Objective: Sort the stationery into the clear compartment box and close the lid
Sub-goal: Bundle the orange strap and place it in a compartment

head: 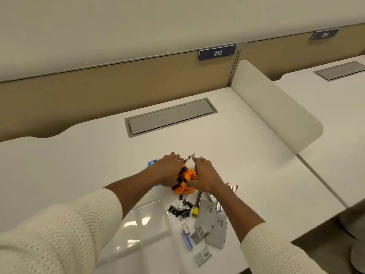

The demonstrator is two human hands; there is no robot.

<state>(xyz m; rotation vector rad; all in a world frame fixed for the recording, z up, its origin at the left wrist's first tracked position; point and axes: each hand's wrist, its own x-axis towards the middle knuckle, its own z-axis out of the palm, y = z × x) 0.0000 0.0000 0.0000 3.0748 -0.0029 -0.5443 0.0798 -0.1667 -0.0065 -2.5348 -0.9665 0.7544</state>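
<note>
Fingers (173, 157) of our left hand (167, 171) and of our right hand (203, 175) were curled together around the orange-and-black lanyard (184, 180), one hand on each side, its metal clips (190, 156) poking out toward 12 o'clock between the fingertips. We judged this the bunching step: the strap was being gathered small enough for one compartment.

On the white tabletop (246, 147), the clear compartment box (146, 224) lay at about 7 o'clock from the lanyard, partly under our left forearm, and its compartments looked unfilled. At 5 o'clock sat the grey flat cases (215, 220), then the heap of black binder clips (180, 210), a yellow-ended cutter (196, 210) and small staple packs (202, 255). A blue item (152, 162) showed beside the left hand.

Next, we reckoned, the bundle had to be kept tight, carried back toward 7 o'clock and pressed into a large compartment without springing open.
</note>
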